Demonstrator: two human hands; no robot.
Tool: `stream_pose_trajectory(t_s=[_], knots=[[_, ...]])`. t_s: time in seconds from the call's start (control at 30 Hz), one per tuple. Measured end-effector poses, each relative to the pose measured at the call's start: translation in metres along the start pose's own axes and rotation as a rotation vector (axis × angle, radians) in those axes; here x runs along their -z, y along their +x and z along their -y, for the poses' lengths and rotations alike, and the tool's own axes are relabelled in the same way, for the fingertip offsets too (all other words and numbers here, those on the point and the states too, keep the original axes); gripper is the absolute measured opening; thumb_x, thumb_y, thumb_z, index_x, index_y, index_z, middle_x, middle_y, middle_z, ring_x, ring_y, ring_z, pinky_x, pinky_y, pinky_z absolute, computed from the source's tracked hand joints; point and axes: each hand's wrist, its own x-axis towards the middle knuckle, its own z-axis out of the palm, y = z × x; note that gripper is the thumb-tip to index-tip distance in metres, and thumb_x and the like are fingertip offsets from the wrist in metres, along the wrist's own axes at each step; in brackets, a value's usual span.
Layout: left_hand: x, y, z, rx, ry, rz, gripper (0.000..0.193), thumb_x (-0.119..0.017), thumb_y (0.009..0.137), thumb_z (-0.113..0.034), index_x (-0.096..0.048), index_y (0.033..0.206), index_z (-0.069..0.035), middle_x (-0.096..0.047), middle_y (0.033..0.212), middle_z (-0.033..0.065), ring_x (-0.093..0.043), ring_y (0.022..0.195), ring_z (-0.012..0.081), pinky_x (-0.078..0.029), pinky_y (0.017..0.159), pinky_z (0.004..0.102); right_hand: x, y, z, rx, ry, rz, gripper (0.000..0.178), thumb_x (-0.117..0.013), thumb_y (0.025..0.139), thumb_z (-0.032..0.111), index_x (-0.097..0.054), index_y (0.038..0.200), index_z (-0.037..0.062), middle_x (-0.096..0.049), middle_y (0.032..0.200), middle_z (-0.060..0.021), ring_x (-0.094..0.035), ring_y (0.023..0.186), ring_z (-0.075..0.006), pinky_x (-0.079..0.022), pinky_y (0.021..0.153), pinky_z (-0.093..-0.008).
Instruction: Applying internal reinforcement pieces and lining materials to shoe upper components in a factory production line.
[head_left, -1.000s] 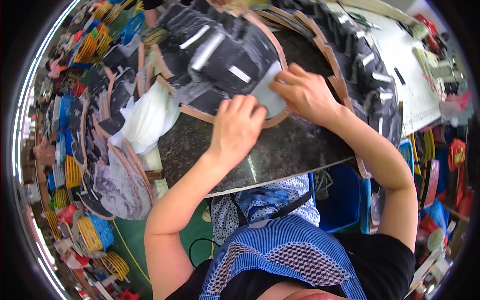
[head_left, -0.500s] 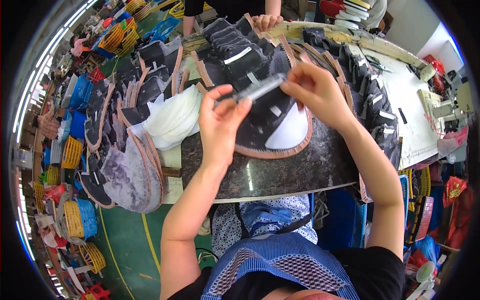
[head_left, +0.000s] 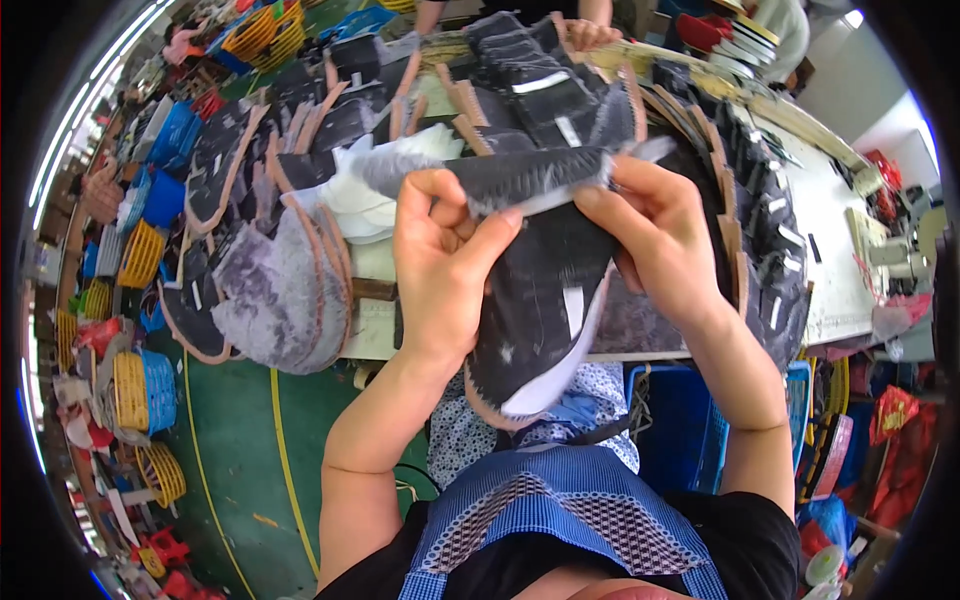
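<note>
My left hand (head_left: 440,260) and my right hand (head_left: 655,225) are closed, gripping opposite sides of a black fabric shoe-upper piece (head_left: 545,280). Grey fur (head_left: 530,172) shows along its far edge, which is folded between my fingers. A pale, whitish strip (head_left: 555,200) runs along that fold, pinched at both ends by thumbs and fingers. The lower part of the piece hangs toward me past the table's near edge. It carries a white patch (head_left: 545,385) and a pinkish-brown toothed trim at its rounded tip.
Similar black pieces with brown trim lie stacked at the right (head_left: 780,250) and far side. Grey furry pieces (head_left: 275,290) and a white soft stack (head_left: 365,205) lie left. A blue crate (head_left: 680,430) stands under the table edge. Across the table rests another person's hand (head_left: 592,35).
The black piece has come up off the table and toward me. My hands, earlier holding the pale strip above it, now grip its folded furry edge together with the strip.
</note>
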Motion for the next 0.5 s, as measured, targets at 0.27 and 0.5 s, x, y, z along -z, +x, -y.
stream_pose_trajectory(t_s=[0.27, 0.5], knots=[[0.101, 0.013, 0.016, 0.371, 0.635, -0.011, 0.04, -0.069, 0.088, -0.013, -0.055, 0.123, -0.001, -0.068, 0.104, 0.0107, -0.068, 0.09, 0.0188, -0.054, 0.071, 0.0295, -0.043, 0.087, -0.091, -0.209, -0.443, 0.425, 0.024, -0.066, 0.089, 0.017, -0.069, 0.102, -0.0035, -0.071, 0.084, -0.0098, -0.069, 0.078, -0.022, -0.055, 0.072, -0.0363], [0.168, 0.018, 0.044, -0.24, 1.36, 0.28, 0.046, -0.075, 0.088, -0.02, -0.058, 0.125, 0.001, -0.068, 0.114, 0.0162, -0.065, 0.103, 0.0317, -0.051, 0.09, 0.0411, -0.06, 0.095, -0.137, 0.511, -0.826, 0.179, 0.029, -0.081, 0.079, 0.013, -0.065, 0.094, -0.0055, -0.064, 0.091, -0.0163, -0.062, 0.074, -0.0312, -0.051, 0.073, -0.036]])
